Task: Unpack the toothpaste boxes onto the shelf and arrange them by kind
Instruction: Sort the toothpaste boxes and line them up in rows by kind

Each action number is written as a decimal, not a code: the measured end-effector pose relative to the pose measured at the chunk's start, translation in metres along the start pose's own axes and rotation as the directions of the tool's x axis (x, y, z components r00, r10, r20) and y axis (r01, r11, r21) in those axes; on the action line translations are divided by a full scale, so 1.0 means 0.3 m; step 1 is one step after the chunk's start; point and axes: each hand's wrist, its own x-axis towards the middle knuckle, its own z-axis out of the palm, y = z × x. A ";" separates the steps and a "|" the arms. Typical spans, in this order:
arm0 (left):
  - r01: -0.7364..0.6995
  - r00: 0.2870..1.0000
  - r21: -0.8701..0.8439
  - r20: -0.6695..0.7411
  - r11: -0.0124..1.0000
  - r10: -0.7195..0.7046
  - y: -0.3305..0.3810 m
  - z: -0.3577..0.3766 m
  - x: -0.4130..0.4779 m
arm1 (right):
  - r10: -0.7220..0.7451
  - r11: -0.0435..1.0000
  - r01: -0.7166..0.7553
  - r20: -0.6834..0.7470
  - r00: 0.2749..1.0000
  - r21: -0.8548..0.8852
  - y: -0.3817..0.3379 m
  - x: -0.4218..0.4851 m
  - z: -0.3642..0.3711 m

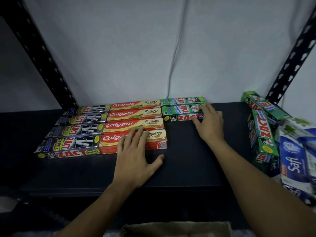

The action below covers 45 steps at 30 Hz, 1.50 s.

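Note:
On the dark shelf (pixel 184 151) lie three columns of toothpaste boxes: black Zact Smokers boxes (pixel 71 134) at left, red Colgate boxes (pixel 133 115) in the middle, green Zact boxes (pixel 181 108) to the right. My left hand (pixel 136 154) lies flat with straight fingers on the front Colgate box (pixel 157 142). My right hand (pixel 208 122) rests with its fingers on the right end of the front green Zact box (pixel 179 118). More green Zact boxes (pixel 261 127) lean in a loose heap at the far right.
White and blue Safi packages (pixel 295 161) crowd the shelf's right end beside the heap. Black perforated uprights (pixel 39 53) frame the shelf on both sides. A cable (pixel 172 65) hangs down the white back wall. A cardboard carton's rim (pixel 176 228) shows below the shelf edge.

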 end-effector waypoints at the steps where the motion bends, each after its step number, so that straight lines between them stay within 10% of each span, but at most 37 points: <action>1: -0.001 1.000 0.001 -0.002 1.000 0.001 -0.001 0.000 -0.001 | -0.001 1.000 0.001 -0.002 1.000 0.002 -0.001 -0.001 -0.002; 45: -0.078 0.996 0.019 -0.032 0.997 0.079 -0.003 -0.010 -0.020 | -0.114 0.985 0.126 0.101 0.988 -0.120 0.020 -0.573 -0.377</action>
